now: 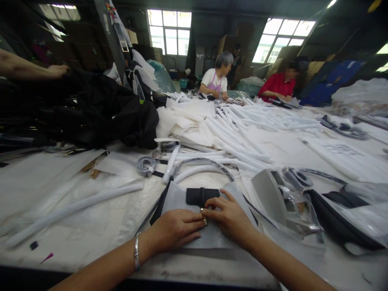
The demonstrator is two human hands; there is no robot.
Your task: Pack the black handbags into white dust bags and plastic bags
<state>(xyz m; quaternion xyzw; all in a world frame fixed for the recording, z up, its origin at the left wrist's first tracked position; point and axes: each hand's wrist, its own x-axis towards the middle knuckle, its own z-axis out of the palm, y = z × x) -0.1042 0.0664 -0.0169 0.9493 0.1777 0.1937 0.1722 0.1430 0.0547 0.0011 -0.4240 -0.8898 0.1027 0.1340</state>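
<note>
A black handbag (158, 209) lies in front of me, its handle (206, 161) wrapped in clear film and arching away from me. A thin white sheet (212, 239) covers most of its front. On the sheet rests a black flap or strap piece (194, 196) with a small gold metal clasp (205, 222) below it. My left hand (177, 228) lies flat on the sheet, fingers stretched toward the clasp. With thumb and index finger, my right hand (230, 216) pinches the upper end of the gold clasp.
To the right stand a grey tape dispenser (268, 192) and another black bag (339, 218) in plastic. White padded tubes (242, 141) are heaped ahead. Black fabric (118, 109) lies at left beneath another person's hand (57, 71). Two people (216, 81) work across the table.
</note>
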